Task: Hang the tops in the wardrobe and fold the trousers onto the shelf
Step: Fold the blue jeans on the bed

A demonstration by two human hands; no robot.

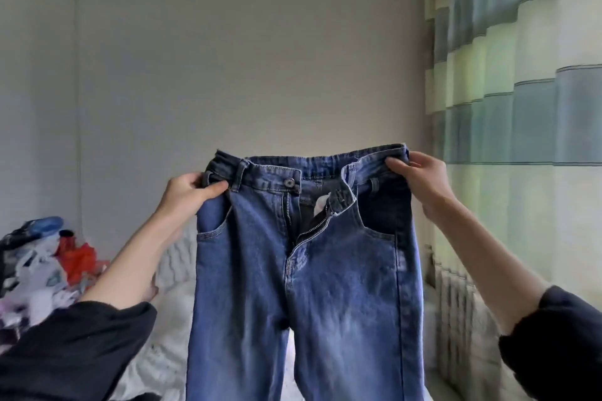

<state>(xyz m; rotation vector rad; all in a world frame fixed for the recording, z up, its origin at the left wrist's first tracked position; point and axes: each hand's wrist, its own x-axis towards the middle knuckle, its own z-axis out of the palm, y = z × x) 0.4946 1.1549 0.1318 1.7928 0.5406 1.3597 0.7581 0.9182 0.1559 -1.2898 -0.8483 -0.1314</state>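
The jeans point(303, 270) hang in the air in front of the person, front side facing the camera, held up by the waistband over a bed point(156, 345) with white bedding. The left hand point(189, 192) pinches the waistband at its left end, thumb on the front by a belt loop and fingers curled behind; the right hand point(420, 179) grips the right end the same way, thumb over the top edge. The button is undone and the zip is open, so the fly flap sags outward. Denim like this looks fairly heavy and limp: the legs drop straight down out of view and would swing if moved quickly, but the cloth is not slippery or fragile. The waistband, with its thick seams and loops, seems the firmest place to hold, as both hands do now. For folding, closing the fly first and bringing the two waistband ends together would likely help the legs stack cleanly. A pile of mixed clothes point(42, 273) lies at the left of the bed, and a striped curtain point(521, 75) hangs at the right.
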